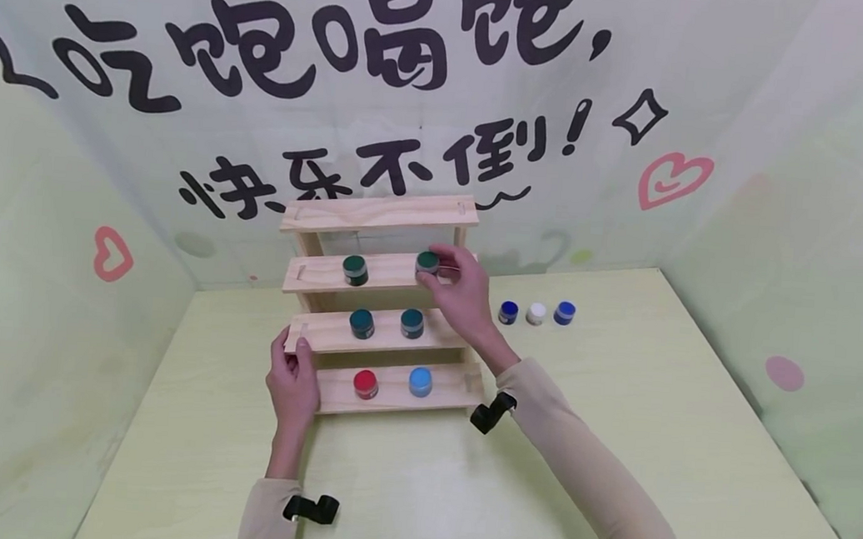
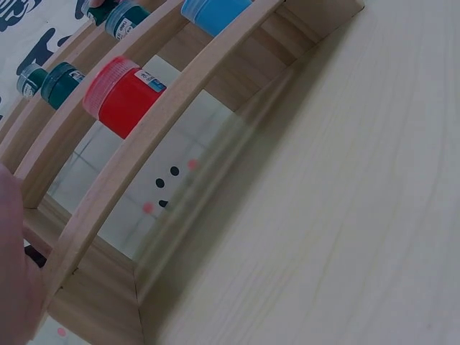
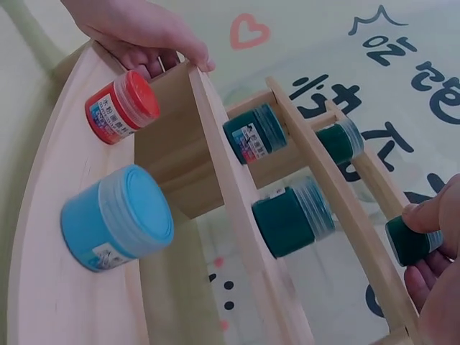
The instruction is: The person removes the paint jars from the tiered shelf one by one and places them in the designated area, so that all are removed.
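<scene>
A tiered wooden rack [image 1: 379,211] stands on the table. My right hand [image 1: 462,292] pinches a dark green paint jar [image 1: 427,263] at the right of its second shelf from the top; in the right wrist view this jar [image 3: 410,241] is between thumb and fingers. My left hand [image 1: 294,383] grips the rack's left side at the second-lowest shelf. Another dark green jar [image 1: 355,270] sits left on the upper shelf. Below it are two teal-green jars [image 1: 362,324]. A red jar [image 2: 122,97] and a light blue jar [image 3: 118,215] occupy the lowest shelf.
Right of the rack, a dark blue jar [image 1: 508,312], a white jar [image 1: 536,314] and a blue jar [image 1: 564,313] stand in a row on the table [image 1: 641,384]. A lettered backdrop [image 1: 426,127] rises behind the rack.
</scene>
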`<state>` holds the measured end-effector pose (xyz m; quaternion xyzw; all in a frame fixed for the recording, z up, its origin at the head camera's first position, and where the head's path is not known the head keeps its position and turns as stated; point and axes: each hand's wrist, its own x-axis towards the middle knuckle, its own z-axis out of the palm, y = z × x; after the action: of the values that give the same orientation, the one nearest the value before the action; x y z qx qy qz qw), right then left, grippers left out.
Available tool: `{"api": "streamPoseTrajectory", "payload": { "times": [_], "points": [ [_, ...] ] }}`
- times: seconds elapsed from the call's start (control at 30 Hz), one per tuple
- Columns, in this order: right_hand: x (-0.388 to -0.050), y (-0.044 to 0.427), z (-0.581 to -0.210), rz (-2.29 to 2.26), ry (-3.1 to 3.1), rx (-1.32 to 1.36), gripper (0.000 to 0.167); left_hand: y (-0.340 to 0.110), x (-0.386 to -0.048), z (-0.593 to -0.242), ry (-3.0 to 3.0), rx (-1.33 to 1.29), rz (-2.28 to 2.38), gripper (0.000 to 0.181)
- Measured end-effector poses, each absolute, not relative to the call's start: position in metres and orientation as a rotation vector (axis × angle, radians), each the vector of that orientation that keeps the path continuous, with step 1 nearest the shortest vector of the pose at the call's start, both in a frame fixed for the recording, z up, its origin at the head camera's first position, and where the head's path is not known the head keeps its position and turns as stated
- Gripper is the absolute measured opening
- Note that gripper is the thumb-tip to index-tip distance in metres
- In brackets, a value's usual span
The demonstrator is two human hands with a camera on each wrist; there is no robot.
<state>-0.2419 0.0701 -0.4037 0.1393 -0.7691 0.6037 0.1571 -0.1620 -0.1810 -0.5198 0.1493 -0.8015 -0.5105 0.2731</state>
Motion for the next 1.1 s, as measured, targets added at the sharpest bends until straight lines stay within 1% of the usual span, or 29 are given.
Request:
{"api": "streamPoseTrajectory", "payload": {
  "times": [0.2, 0.33, 0.57, 1.1],
  "points": [
    [-0.244, 0.085, -0.413, 1.755, -2.028, 0.382, 0.043, -0.182, -0.162, -0.521, -2.155, 0.403, -1.390, 0.048],
    [-0.242, 0.092, -0.412, 1.752, -1.947, 0.358, 0.043, -0.184, -0.162, -0.523, -2.148, 0.407, -1.378, 0.047],
    [-0.218, 0.104, -0.390, 1.735, -1.928, 0.287, 0.040, -0.184, -0.163, -0.526, -2.138, 0.391, -1.375, 0.046],
    [-0.215, 0.149, -0.407, 1.783, -1.868, 0.144, 0.042, -0.182, -0.164, -0.526, -2.135, 0.391, -1.377, 0.047]
  ]
}}
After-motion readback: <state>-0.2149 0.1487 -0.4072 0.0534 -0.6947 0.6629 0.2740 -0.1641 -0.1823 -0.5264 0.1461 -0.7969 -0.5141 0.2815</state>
